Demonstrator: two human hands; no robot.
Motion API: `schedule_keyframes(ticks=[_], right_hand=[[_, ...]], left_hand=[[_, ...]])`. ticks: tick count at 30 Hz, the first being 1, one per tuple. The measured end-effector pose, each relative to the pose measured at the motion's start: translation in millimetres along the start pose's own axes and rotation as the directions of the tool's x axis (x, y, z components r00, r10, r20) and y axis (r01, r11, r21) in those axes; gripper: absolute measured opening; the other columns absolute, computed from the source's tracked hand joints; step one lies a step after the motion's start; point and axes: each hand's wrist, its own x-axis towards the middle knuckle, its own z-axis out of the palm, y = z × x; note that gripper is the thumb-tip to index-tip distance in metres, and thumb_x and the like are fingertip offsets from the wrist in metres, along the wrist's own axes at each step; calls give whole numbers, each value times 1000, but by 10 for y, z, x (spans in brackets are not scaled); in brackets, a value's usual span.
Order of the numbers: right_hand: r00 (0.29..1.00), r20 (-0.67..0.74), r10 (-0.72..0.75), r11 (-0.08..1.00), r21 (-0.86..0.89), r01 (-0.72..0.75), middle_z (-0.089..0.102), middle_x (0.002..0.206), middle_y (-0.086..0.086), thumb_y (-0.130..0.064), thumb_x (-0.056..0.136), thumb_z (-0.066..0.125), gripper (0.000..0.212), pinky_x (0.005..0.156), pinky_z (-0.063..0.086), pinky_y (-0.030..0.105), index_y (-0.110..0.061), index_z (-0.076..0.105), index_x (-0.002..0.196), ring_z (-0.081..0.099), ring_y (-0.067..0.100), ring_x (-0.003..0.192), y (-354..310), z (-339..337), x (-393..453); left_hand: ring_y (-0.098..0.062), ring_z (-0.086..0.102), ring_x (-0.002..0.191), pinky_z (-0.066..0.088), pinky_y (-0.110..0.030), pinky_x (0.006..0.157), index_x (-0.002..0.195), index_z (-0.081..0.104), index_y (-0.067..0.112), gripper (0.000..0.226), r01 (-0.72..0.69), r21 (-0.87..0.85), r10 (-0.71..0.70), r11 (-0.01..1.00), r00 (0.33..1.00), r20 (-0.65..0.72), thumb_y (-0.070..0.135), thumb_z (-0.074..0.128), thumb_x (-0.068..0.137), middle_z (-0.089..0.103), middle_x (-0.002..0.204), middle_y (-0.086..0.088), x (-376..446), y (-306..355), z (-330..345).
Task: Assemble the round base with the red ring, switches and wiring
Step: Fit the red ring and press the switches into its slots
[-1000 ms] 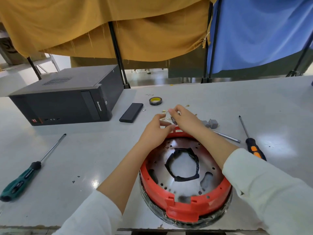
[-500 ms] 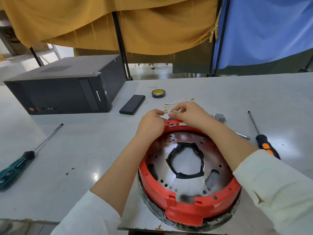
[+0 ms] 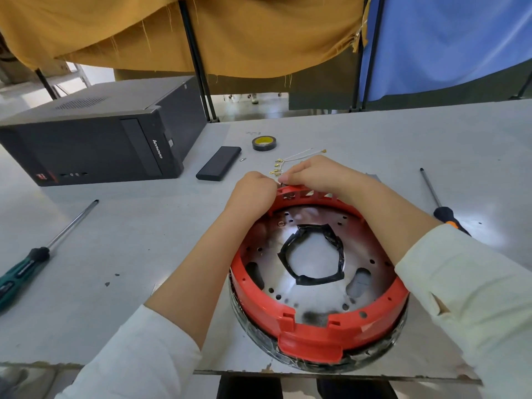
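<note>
From the head camera, the round base (image 3: 318, 272) lies flat on the grey table (image 3: 144, 240) close to its near edge, a red ring (image 3: 313, 329) seated around its perforated metal plate and black tape lining the central opening. Both hands meet at the far rim of the ring. The left hand (image 3: 253, 191) is curled, its fingertips pinched together against the ring's upper edge; the right hand (image 3: 313, 174) reaches over from the other side with fingers bent, pinching something small at the same spot, though what exactly sits between the fingertips is too small to tell. Thin white wires (image 3: 293, 159) with brass terminals fan out on the table just beyond the hands. Farther back lie a roll of tape (image 3: 264, 143) and a flat black bar (image 3: 218, 163), beside a black computer case (image 3: 98, 139). A green-handled screwdriver (image 3: 34, 254) rests well to the left, an orange-and-black one (image 3: 440, 203) to the right.
</note>
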Motion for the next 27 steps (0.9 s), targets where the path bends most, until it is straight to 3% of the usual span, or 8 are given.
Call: schedule_keyframes(ticks=[2,6,9,13,16,20,23,27], right_hand=[[1000,-4,-2,1000,28,2,61,76,-11,-30,88,66,18,38,35,7,-19,75,99,47,4,61,-7,3,-6],[1000,-10,0,999,36,0,60,73,-12,-30,87,67,17,37,35,7,-19,75,96,49,5,63,-17,-2,-31],[1000,-1,9,1000,-15,-9,61,80,-6,-31,89,63,18,46,35,16,-21,74,99,47,5,60,-45,-7,-58],[1000,22,14,997,-82,-13,55,86,1,-28,94,55,24,39,37,15,-15,71,107,45,7,55,-101,-20,-95],[999,23,31,994,-101,-28,56,89,-2,-29,95,55,22,45,35,17,-20,70,108,46,5,59,-110,-27,-107],[997,22,67,995,-82,-65,55,77,-8,-33,92,58,15,39,34,15,-28,70,100,48,7,55,-110,-18,-104],[997,1,71,997,-32,-71,57,75,-11,-31,90,60,13,44,36,17,-28,72,97,50,7,62,-94,-20,-99],[997,-4,72,997,38,-72,58,93,-11,-31,91,61,19,52,34,22,-28,70,107,51,6,75,-101,-29,-115]], left_hand=[[-29,61,94,47,-33,75,99,69,6,26,7,-3,-7,1000,1000,-16,14,48,85,67,96,-14,8,-2,1],[-15,50,64,35,-27,57,71,56,16,20,-28,-20,26,999,997,-77,14,43,87,55,70,0,2,-18,15],[-14,54,73,40,-26,64,93,67,14,23,-41,-30,38,999,996,-77,18,45,89,64,84,-1,10,-28,23],[-28,61,90,48,-34,77,96,69,4,28,-43,3,43,999,995,-90,20,49,86,69,96,-13,1,-36,21],[-25,54,74,44,-33,70,85,67,5,25,-46,20,48,999,995,-85,21,48,84,66,82,-13,-9,-32,13],[-21,39,59,31,-30,58,60,45,16,22,-45,7,46,999,995,-92,20,49,81,43,57,-1,-22,-22,11],[-19,43,62,34,-30,61,66,54,18,17,-74,1,74,997,993,-88,21,48,82,50,64,-3,-18,-26,11],[-20,47,69,37,-30,66,79,60,23,16,-90,-18,88,996,992,-86,22,45,81,57,77,-4,-15,-38,5]])
